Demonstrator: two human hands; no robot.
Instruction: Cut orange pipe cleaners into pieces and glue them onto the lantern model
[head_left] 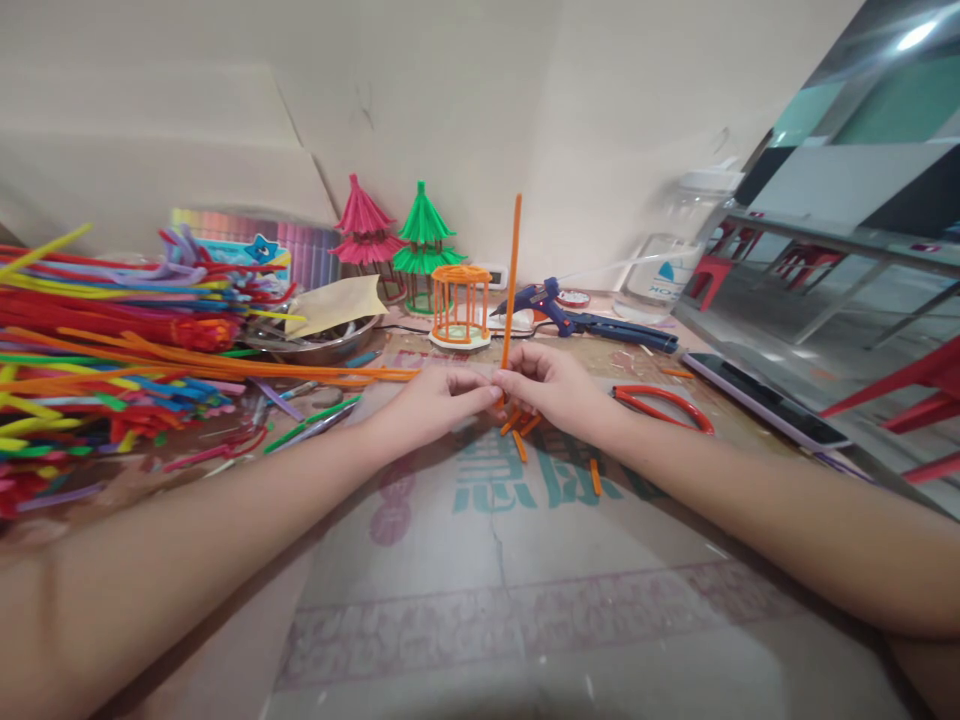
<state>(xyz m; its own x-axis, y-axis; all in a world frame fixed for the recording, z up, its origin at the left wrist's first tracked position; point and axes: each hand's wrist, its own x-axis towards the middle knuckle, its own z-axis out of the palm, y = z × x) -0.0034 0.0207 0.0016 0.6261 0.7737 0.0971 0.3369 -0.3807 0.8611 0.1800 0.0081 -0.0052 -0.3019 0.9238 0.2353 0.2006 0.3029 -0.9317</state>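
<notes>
An orange pipe cleaner stands upright from the fingertips of my right hand, which is pinched round its lower end. My left hand meets it from the left, thumb and fingers pressed together at the same lower end. Short orange pieces lie on the table just below my fingers, and another short piece lies to the right. Behind my hands stands a small orange cage-like frame on a pale base. Long orange pipe cleaners reach in from the left towards my left hand.
Bundles of coloured pipe cleaners fill the left side, beside a metal bowl. Pink and green roofed models stand at the wall. A glue gun, red-handled pliers, a bottle and a phone are at right.
</notes>
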